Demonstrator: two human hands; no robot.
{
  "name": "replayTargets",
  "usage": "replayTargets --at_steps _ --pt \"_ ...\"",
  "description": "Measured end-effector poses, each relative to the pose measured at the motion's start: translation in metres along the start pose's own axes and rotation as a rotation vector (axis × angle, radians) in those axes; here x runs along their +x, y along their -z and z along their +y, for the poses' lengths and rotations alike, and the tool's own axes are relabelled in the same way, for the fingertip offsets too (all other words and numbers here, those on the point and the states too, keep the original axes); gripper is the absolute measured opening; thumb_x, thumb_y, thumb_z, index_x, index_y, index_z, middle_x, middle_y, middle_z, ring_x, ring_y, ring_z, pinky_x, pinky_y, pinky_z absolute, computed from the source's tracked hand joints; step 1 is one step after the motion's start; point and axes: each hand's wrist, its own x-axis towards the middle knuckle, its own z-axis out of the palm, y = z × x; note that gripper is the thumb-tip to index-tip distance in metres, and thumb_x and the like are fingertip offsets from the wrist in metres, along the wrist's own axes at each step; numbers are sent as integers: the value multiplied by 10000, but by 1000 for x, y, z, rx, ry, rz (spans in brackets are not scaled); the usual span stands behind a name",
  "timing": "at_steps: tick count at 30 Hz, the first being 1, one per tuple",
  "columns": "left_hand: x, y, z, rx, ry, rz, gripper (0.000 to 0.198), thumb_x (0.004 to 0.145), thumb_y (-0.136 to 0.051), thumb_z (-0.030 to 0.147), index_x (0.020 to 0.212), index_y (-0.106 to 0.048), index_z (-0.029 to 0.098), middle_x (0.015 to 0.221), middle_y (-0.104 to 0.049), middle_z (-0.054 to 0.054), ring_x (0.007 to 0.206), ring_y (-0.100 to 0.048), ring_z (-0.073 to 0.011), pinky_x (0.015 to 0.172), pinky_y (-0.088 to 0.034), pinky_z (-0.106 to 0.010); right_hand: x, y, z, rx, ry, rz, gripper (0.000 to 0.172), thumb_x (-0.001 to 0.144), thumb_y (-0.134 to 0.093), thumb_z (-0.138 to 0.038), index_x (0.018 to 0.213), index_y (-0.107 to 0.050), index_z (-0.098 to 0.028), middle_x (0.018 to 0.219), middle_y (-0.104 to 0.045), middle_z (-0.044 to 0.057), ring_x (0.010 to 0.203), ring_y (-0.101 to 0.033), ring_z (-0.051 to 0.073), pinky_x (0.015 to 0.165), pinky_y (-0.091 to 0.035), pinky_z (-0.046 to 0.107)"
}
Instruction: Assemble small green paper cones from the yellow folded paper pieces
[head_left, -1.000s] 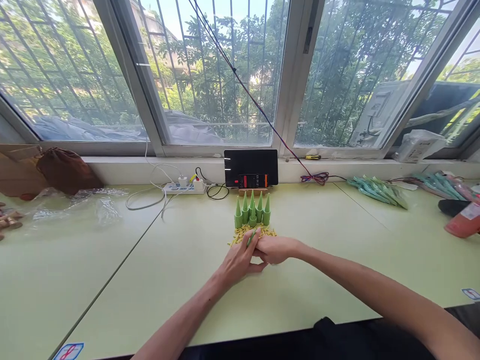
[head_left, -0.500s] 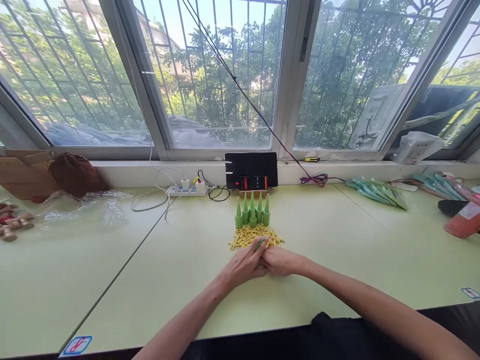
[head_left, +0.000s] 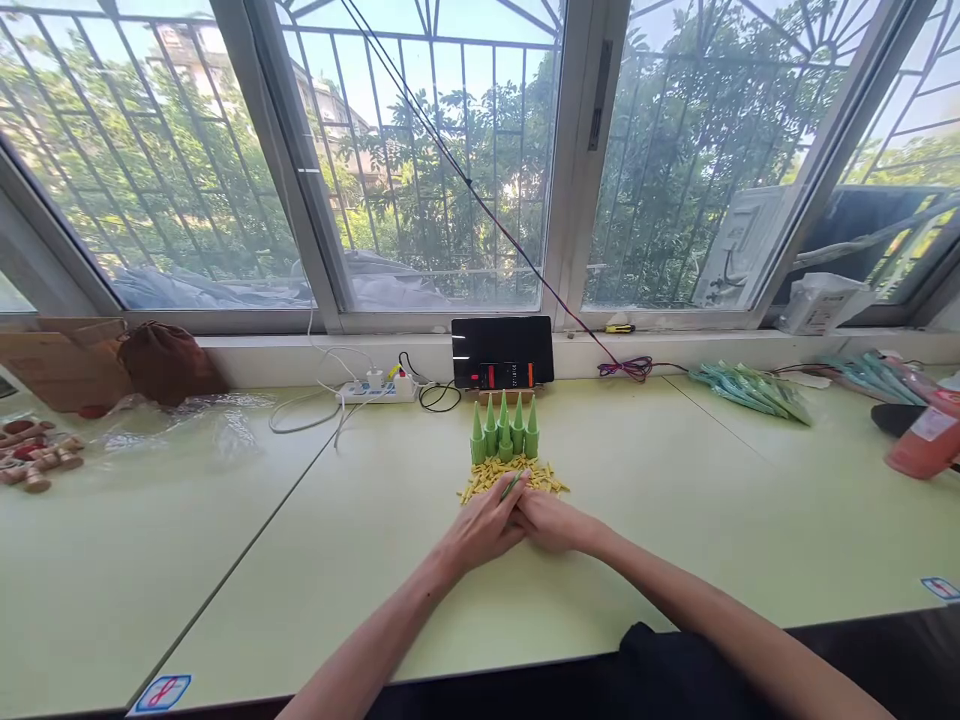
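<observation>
Two bare hands meet at the near edge of one heap of yellow pieces, too many and too overlapped to count, on the pale green table. The left hand pinches one thin green piece between its fingers, its tip pointing far and to the right; the right hand is curled closely against it, and whether it grips anything cannot be told. Just beyond the heap stand six green cones, upright and close together, five in a far group and one shorter-looking one nearer, in the middle. Behind them one black tablet leans at the far side, with one phone before it. Far left of the cones lies one white power strip with two plugs in view; farther left are one brown bag and one cardboard box. On the right lie one red bottle and two bundles of greenish packets, their packets uncounted. Two stickers mark the table's near edge, one left, one right.
</observation>
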Motion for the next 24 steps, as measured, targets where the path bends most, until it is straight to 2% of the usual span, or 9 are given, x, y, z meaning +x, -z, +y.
replayTargets --at_steps 5,9,11,15,18,24 --pt "2 2 -1 1 -3 -8 912 839 -603 167 1618 -132 233 1412 -522 -195 1029 -703 -321 791 -605 -435 0 -12 0 -8 0 107 183 957 -469 -87 894 -633 -139 1031 -711 145 924 -646 254 834 -506 360" --pt "1 5 -2 -2 -12 6 945 800 -595 136 1619 -136 246 1407 -535 -184 1059 -701 -321 810 -609 -429 -2 -25 -3 55 -19 306 204 979 -418 -106 1117 -566 -127 1142 -668 179 1002 -629 276 886 -514 412" --pt "0 7 -3 -8 -22 28 958 808 -590 135 1626 -107 263 1428 -524 -180 1105 -689 -322 833 -608 -423 -3 -30 -5 79 8 393 206 1003 -386 -132 1150 -530 -141 1133 -662 180 1000 -622 287 884 -515 438" --pt "-3 8 -5 -1 -28 88 946 874 -617 184 1634 -64 288 1463 -499 -185 1210 -645 -333 900 -595 -435 -5 -33 -6 131 73 514 169 1044 -344 -179 1065 -512 -184 1032 -663 138 939 -618 270 851 -507 411" --pt "-4 8 -6 -14 -13 117 969 884 -640 198 1636 -36 291 1483 -482 -192 1247 -626 -337 927 -592 -448 -6 -33 -5 173 46 557 179 1054 -337 -203 999 -508 -203 948 -641 92 857 -603 233 799 -499 355" --pt "-4 12 -2 -138 59 93 982 870 -625 159 1640 -29 281 1596 -361 -169 1454 -423 -336 1067 -527 -476 -5 -39 0 215 -11 623 187 1064 -339 -228 984 -507 -209 933 -627 78 832 -599 212 786 -493 330"
